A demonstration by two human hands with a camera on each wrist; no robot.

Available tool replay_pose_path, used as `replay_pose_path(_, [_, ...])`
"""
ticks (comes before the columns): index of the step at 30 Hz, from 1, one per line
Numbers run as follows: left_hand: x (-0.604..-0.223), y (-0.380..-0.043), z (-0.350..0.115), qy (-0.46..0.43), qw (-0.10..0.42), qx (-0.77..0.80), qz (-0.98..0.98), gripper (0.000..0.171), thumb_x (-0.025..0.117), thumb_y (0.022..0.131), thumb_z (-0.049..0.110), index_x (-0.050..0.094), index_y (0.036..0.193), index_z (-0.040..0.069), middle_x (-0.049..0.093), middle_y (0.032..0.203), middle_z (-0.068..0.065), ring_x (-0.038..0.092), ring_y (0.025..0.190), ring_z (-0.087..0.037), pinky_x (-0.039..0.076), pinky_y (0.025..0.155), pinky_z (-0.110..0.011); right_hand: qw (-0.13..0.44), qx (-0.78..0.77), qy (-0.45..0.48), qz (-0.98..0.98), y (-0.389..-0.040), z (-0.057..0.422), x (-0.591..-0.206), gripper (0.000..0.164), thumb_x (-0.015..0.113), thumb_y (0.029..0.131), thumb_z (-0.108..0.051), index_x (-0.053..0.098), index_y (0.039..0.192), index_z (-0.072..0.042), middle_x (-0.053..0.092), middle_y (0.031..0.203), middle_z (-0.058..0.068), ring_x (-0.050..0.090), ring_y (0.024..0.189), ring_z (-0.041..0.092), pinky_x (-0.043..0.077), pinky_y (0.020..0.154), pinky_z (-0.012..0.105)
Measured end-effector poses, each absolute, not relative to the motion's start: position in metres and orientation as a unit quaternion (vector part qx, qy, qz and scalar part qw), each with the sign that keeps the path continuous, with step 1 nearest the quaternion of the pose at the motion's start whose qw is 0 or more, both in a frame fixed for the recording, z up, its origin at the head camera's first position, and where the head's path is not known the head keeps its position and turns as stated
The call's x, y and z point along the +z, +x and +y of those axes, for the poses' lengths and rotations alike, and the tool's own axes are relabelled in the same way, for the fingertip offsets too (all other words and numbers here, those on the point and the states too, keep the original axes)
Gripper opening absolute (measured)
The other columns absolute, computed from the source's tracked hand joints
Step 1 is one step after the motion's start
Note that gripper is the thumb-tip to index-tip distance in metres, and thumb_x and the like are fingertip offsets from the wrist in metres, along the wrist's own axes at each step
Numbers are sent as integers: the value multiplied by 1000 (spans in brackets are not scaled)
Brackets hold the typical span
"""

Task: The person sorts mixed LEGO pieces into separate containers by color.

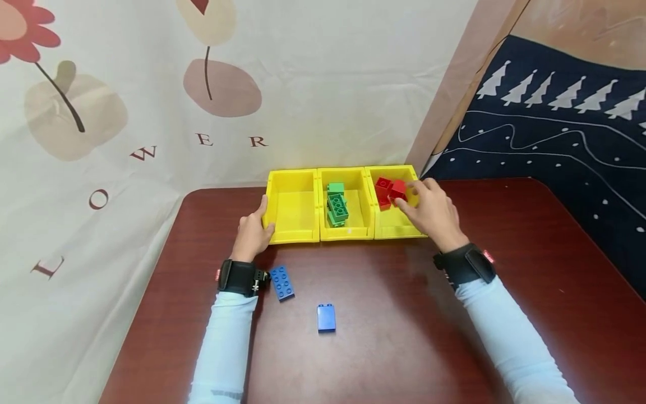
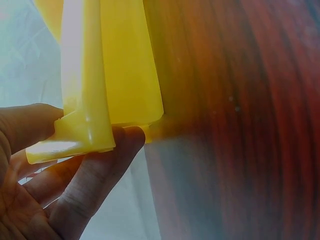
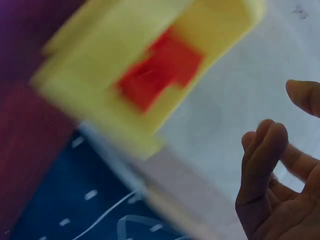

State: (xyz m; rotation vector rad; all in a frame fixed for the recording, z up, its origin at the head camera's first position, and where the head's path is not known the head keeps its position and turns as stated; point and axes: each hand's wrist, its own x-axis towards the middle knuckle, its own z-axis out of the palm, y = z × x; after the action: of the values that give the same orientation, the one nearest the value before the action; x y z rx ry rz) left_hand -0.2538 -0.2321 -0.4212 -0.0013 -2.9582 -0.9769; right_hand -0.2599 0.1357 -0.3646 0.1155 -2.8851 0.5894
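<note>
My left hand (image 1: 251, 234) grips the side of the left yellow bin (image 1: 269, 216). In the left wrist view, the thumb and fingers pinch the corner of that yellow bin (image 2: 82, 110) from both sides. My right hand (image 1: 433, 214) hovers over the right yellow bin (image 1: 401, 230), fingers spread with nothing between them. Several red toy bricks (image 1: 384, 192) lie in the right bin, and the right wrist view shows red bricks (image 3: 160, 70) apart from the right hand (image 3: 275, 185). Several green toy bricks (image 1: 337, 206) are piled in the middle yellow bin (image 1: 360, 227).
Two blue toy bricks lie on the brown table (image 1: 383, 348): a studs-up blue brick (image 1: 282, 283) beside the left wrist, and a blue brick on its side (image 1: 326, 318) nearer the front. A printed white cloth (image 1: 328, 84) hangs behind the bins, a navy cloth (image 1: 545, 134) at right.
</note>
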Motion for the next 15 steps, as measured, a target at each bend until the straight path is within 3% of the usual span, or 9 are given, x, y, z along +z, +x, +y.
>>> replay_pose_path(3, [-421, -253, -233, 0, 19, -308, -951, 74, 58, 98, 14, 16, 157, 16, 60, 123, -29, 55, 84, -36, 47, 75, -36, 69, 196, -2, -978, -260, 157, -376, 53, 65, 92, -35, 52, 132, -2, 50, 115, 22, 53, 87, 37, 53, 73, 50])
replay_pose_path(8, [-423, -252, -234, 1, 19, -304, -952, 73, 57, 98, 16, 15, 158, 16, 56, 85, -22, 47, 67, -29, 44, 68, -34, 18, 177, -31, -984, -261, 178, -401, 54, 63, 93, -37, 50, 127, 2, 54, 102, 21, 55, 83, 37, 49, 67, 46])
replay_pose_path(12, [-424, -251, -232, 1, 16, -304, -952, 73, 57, 98, 16, 15, 158, 16, 55, 83, -21, 45, 63, -27, 45, 68, -33, -5, 171, -37, -984, -261, 182, -414, 49, 59, 96, -36, 52, 120, 6, 56, 90, 21, 56, 78, 35, 46, 62, 39])
replay_pose_path(15, [-425, -252, -230, -3, 23, -301, -953, 73, 58, 98, 16, 16, 157, 15, 60, 96, -27, 44, 63, -27, 44, 67, -33, 2, 178, -38, -983, -260, 181, -416, 44, 56, 98, -32, 52, 114, 8, 55, 84, 22, 57, 73, 35, 45, 57, 36])
